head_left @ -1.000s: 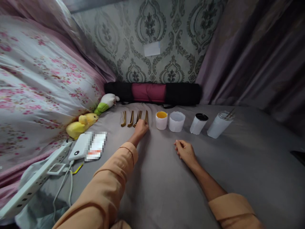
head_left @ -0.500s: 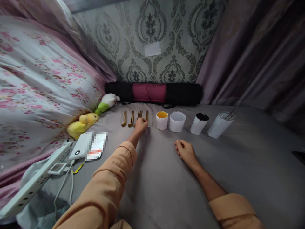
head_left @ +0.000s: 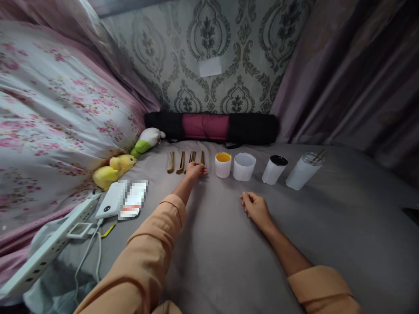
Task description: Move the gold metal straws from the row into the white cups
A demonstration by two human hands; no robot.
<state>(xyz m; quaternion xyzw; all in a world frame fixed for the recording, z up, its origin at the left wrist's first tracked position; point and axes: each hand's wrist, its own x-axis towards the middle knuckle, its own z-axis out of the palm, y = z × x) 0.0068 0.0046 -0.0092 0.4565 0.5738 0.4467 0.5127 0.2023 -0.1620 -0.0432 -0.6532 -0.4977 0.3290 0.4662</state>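
Cups on bed.
I see left hand on straws, grip unclear; right hand curled, empty. Tumbler holds rods.

Yellow duck plush and green-and-white plush beside pink floral quilt, white power bank and power strip at left, row of four white cups, black-and-magenta roll along damask wallpaper, grey sheet.
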